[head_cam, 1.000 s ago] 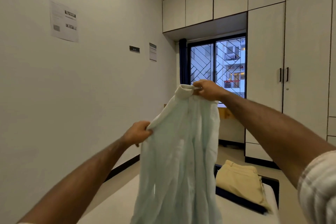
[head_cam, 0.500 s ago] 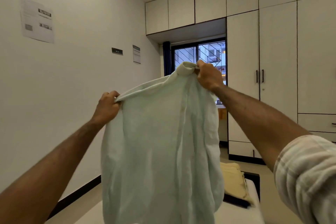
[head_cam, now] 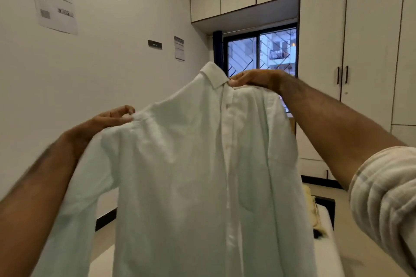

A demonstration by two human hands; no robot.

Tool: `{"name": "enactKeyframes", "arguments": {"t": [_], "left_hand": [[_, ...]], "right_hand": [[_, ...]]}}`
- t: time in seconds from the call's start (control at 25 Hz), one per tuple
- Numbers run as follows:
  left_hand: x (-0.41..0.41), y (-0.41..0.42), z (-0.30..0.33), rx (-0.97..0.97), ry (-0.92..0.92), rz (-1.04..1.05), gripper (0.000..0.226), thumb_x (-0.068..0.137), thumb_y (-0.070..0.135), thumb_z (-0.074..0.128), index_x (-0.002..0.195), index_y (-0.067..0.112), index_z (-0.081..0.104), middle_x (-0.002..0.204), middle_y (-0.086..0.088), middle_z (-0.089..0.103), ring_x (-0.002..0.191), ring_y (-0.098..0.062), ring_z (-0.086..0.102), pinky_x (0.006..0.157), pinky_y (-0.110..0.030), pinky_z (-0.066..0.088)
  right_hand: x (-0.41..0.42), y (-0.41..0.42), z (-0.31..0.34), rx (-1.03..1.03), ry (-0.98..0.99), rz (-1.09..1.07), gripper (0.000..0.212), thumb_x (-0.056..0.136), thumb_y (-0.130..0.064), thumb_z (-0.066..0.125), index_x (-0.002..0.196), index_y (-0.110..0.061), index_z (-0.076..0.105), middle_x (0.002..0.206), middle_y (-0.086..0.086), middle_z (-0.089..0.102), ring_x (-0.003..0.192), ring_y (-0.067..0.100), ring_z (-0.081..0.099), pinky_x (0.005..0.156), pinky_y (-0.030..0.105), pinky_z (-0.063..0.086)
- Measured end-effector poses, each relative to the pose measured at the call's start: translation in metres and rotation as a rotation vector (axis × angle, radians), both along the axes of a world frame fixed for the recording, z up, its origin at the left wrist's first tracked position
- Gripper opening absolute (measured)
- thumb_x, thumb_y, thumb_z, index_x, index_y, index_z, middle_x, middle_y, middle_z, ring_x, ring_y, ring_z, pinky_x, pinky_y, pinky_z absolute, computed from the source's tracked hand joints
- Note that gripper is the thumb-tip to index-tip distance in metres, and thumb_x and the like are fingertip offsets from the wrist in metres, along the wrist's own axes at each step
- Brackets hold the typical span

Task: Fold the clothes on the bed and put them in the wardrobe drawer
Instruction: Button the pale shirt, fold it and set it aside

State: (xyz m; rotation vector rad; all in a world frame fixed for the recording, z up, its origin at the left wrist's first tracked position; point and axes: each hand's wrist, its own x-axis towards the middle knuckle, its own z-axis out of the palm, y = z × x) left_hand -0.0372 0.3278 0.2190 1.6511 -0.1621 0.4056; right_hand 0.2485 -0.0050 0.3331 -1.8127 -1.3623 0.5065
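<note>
A pale white button-up shirt (head_cam: 191, 175) hangs spread out in the air in front of me, collar at the top and button placket facing me. My left hand (head_cam: 108, 119) pinches its left shoulder seam. My right hand (head_cam: 256, 80) grips the shirt by the collar at the right shoulder. The shirt hides most of the bed (head_cam: 324, 261) below. A folded tan garment (head_cam: 311, 207) lies on the bed's far right, mostly covered by the shirt.
The tall white wardrobe (head_cam: 371, 56) with black door handles fills the right wall, drawers low at its right edge. A barred window (head_cam: 261, 54) is straight ahead. The white wall on the left carries papers (head_cam: 55, 4).
The shirt has opened out from a narrow hanging bunch to a full spread. My left hand moved left and up along the shoulder, and my view turned slightly.
</note>
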Motion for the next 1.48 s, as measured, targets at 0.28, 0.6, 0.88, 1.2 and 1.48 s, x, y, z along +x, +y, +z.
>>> {"name": "enactKeyframes", "arguments": {"t": [0.28, 0.6, 0.88, 1.2, 1.48], "left_hand": [[0.03, 0.043, -0.092, 0.187, 0.483, 0.104, 0.017, 0.085, 0.007, 0.062, 0.1, 0.006, 0.07, 0.103, -0.014, 0.068, 0.084, -0.029, 0.068, 0.066, -0.033, 0.059], [0.118, 0.125, -0.168, 0.724, 0.217, 0.686, 0.036, 0.099, -0.002, 0.05, 0.117, 0.017, 0.075, 0.117, -0.012, 0.063, 0.109, -0.028, 0.061, 0.096, -0.033, 0.045], [0.207, 0.123, -0.333, 1.187, 0.591, 0.65, 0.037, 0.097, 0.033, 0.059, 0.133, 0.033, 0.054, 0.151, -0.005, 0.037, 0.138, -0.031, 0.04, 0.111, -0.05, 0.036], [0.243, -0.031, -0.461, 1.0, 0.815, 0.079, 0.078, 0.093, 0.064, 0.052, 0.156, 0.028, 0.023, 0.161, -0.004, 0.022, 0.143, -0.03, 0.031, 0.117, -0.043, 0.03], [0.236, -0.07, -0.49, 1.16, 0.966, 0.162, 0.099, 0.081, 0.086, 0.02, 0.159, 0.029, -0.005, 0.166, -0.011, -0.016, 0.153, -0.037, -0.006, 0.121, -0.059, 0.011]], "right_hand": [[0.052, 0.068, -0.123, -0.537, -0.038, -0.05, 0.027, 0.088, -0.032, 0.074, 0.111, -0.017, 0.073, 0.111, 0.008, 0.073, 0.097, 0.024, 0.07, 0.087, 0.04, 0.057], [0.134, 0.179, -0.179, -0.357, -0.707, -0.407, 0.023, 0.094, -0.029, 0.068, 0.115, -0.021, 0.066, 0.121, 0.004, 0.067, 0.104, 0.021, 0.063, 0.087, 0.034, 0.046], [0.189, 0.193, -0.399, -0.419, -0.605, -0.582, 0.064, 0.091, -0.045, 0.064, 0.145, -0.016, 0.043, 0.149, 0.011, 0.042, 0.134, 0.033, 0.044, 0.107, 0.05, 0.04], [0.157, 0.058, -0.564, -0.752, 0.32, -0.63, 0.081, 0.074, -0.07, 0.074, 0.123, -0.011, 0.049, 0.112, 0.007, 0.062, 0.088, 0.021, 0.06, 0.068, 0.031, 0.048], [0.136, 0.026, -0.574, -0.607, 0.488, -0.669, 0.103, 0.068, -0.046, 0.091, 0.145, -0.013, 0.03, 0.141, 0.008, 0.043, 0.125, 0.03, 0.049, 0.075, 0.039, 0.053]]}}
